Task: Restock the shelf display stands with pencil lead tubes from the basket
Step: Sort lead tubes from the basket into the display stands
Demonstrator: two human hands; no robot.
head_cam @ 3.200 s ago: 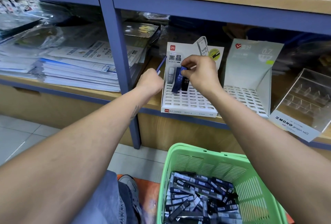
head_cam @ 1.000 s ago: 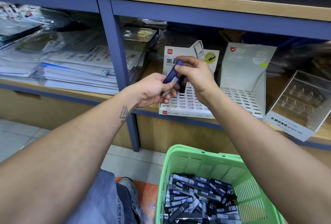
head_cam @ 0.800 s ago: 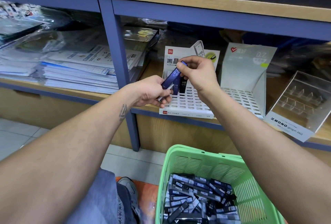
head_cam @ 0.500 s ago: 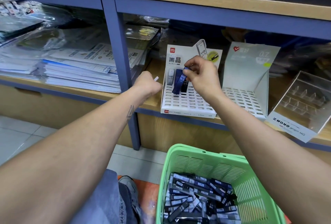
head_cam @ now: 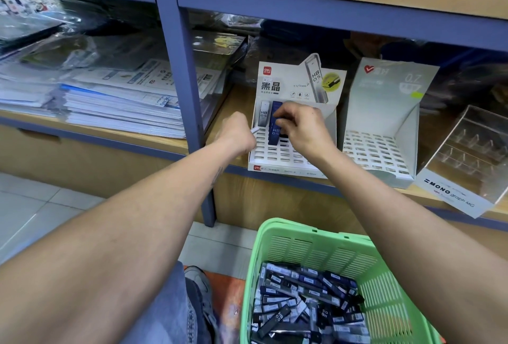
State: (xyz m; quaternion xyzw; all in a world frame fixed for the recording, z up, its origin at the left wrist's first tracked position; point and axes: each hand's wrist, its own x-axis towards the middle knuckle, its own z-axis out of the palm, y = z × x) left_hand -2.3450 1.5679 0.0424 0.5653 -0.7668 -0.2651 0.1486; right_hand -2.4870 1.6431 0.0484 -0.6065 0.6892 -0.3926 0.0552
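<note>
Green plastic sits nearest the camera: the basket point(head_cam: 338, 250), low and in front of the Deli display stand point(head_cam: 291, 151), with a heap of loose pencil lead tubes point(head_cam: 305, 313) in its bottom. Above it both forearms reach up to that stand on the shelf point(head_cam: 225, 112).

The left hand point(head_cam: 237, 134) hovers at the stand's left edge, its grip clenched round spare tubes; only a pale tip pokes out of the fist, so their number cannot be told. The right hand point(head_cam: 299, 126) is over the stand's back rows, knuckles up and wrist bent down, its fingers pinching the top of a blue tube point(head_cam: 275, 123) that stands just right of a grey tube point(head_cam: 263, 114) already slotted. Most slots in front of them are empty.

The risk, as it looks, is a skewed entry: pushed at a slant, the blue tube may jam in the slot, tip its grey neighbour, or shove the light cardboard stand back. The crowded left fist may also let a tube slip to the floor.

Right of the stand wait an empty 0.7 stand point(head_cam: 384, 129) and a clear Mono case point(head_cam: 472, 162).
</note>
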